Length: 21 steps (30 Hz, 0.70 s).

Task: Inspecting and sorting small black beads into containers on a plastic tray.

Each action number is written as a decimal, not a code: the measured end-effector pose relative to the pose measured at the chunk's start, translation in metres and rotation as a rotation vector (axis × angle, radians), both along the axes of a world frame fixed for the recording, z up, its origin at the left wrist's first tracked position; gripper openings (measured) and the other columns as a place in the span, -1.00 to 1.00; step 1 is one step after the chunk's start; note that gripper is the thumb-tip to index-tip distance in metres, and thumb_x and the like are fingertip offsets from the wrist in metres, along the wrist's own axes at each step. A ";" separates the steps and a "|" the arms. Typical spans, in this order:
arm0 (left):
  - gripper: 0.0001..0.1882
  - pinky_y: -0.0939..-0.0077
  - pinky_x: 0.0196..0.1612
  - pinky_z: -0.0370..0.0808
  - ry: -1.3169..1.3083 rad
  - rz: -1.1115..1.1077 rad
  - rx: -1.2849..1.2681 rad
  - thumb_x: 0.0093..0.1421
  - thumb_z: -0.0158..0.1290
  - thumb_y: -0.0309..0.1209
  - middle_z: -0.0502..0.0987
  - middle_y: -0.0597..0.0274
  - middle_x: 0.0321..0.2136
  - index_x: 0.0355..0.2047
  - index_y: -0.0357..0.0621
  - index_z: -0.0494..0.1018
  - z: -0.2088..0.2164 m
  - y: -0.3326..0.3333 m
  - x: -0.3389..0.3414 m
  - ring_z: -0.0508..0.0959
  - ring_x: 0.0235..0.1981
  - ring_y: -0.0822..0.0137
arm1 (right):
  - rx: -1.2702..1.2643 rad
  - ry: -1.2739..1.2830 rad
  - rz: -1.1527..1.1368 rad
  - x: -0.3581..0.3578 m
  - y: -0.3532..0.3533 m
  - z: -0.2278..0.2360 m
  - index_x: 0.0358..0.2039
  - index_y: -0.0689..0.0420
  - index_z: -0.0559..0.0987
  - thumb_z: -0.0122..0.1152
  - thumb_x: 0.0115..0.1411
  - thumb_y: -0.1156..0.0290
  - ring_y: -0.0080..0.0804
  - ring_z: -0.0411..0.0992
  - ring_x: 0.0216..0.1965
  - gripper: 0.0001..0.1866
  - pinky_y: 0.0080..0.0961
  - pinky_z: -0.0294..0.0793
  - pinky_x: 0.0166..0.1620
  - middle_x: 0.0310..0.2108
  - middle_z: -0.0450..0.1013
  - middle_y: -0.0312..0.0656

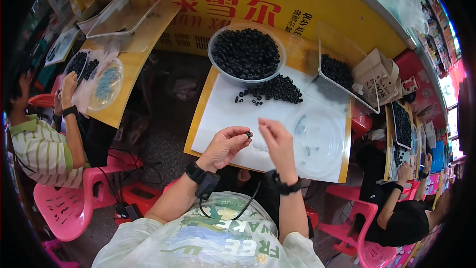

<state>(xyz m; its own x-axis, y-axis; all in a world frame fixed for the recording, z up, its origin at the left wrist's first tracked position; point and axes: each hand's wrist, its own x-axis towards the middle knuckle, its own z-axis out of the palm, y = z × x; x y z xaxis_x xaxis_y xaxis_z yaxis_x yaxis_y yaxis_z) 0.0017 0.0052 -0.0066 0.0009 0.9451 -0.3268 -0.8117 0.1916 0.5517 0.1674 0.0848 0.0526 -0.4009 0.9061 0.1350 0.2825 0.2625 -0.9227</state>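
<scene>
Black bead (249,134) sits pinched in the left hand (228,145); whether the blurred right hand (278,145) grasps anything is unclear. Loosened pinching could drop it.

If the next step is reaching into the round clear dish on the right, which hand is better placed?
Probably the right hand: it is nearer the clear dish, and nothing held shows through its blur. The left hand, farther away, pinches a dark bead.

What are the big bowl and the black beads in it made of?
The big bowl: probably smooth, clear plastic, since its wall is translucent. The black beads: perhaps plastic or stone, slightly shiny with pale highlights; too small to settle.
</scene>
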 end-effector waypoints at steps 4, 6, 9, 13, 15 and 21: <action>-0.77 0.52 0.00 0.61 -0.007 0.026 0.034 0.29 0.14 -0.59 0.62 0.12 -0.14 -0.05 -0.25 0.53 0.006 0.000 -0.006 0.63 -0.15 0.35 | 0.197 -0.200 -0.076 -0.018 0.058 -0.031 -0.18 0.25 0.65 0.26 0.19 0.55 -0.16 0.54 -0.33 -0.82 -0.34 0.54 -0.22 -0.25 0.54 0.00; -0.77 0.53 -0.02 0.61 -0.024 0.034 0.061 0.28 0.14 -0.60 0.62 0.12 -0.14 -0.05 -0.24 0.54 0.004 -0.004 -0.010 0.63 -0.16 0.36 | 0.309 -0.257 -0.073 -0.026 0.074 -0.047 -0.22 0.24 0.62 0.24 0.16 0.56 -0.04 0.55 -0.28 -0.84 -0.27 0.55 -0.19 -0.29 0.52 0.01; -0.77 0.53 -0.01 0.61 -0.028 0.048 0.065 0.28 0.14 -0.61 0.62 0.12 -0.14 -0.05 -0.24 0.54 0.005 -0.008 -0.017 0.63 -0.15 0.36 | 0.390 -0.404 -0.075 -0.032 0.091 -0.077 -0.24 0.23 0.64 0.27 0.14 0.53 -0.04 0.54 -0.26 -0.84 -0.25 0.55 -0.18 -0.28 0.52 0.02; -0.77 0.52 0.00 0.60 -0.045 0.053 0.057 0.28 0.14 -0.61 0.62 0.11 -0.13 -0.05 -0.24 0.55 0.002 -0.011 -0.022 0.63 -0.14 0.36 | 0.280 -0.310 -0.098 -0.034 0.085 -0.064 -0.27 0.24 0.64 0.25 0.13 0.54 -0.10 0.58 -0.32 -0.86 -0.34 0.56 -0.21 -0.33 0.56 0.02; -0.77 0.51 0.01 0.60 -0.063 0.054 0.069 0.28 0.14 -0.61 0.62 0.10 -0.13 -0.05 -0.24 0.55 0.000 -0.011 -0.021 0.63 -0.14 0.35 | 0.120 -0.227 -0.113 -0.031 0.064 -0.031 -0.28 0.25 0.64 0.23 0.14 0.54 -0.17 0.59 -0.36 -0.86 -0.39 0.56 -0.24 -0.35 0.59 0.01; -0.78 0.48 0.04 0.60 -0.070 -0.001 0.075 0.29 0.13 -0.61 0.62 0.14 -0.13 -0.05 -0.23 0.55 0.012 -0.001 -0.009 0.62 -0.11 0.35 | -0.157 0.144 -0.104 0.004 0.010 -0.009 -0.25 0.29 0.66 0.31 0.18 0.59 -0.65 0.51 -0.34 -0.88 -0.70 0.47 -0.26 -0.35 0.60 -0.30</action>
<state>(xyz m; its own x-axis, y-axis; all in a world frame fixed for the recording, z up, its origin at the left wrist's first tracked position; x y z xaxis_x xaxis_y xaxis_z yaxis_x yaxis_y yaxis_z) -0.0075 0.0039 0.0050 0.0223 0.9670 -0.2538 -0.8487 0.1525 0.5064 0.1718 0.0945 0.0439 -0.2908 0.9560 0.0382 0.1634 0.0890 -0.9825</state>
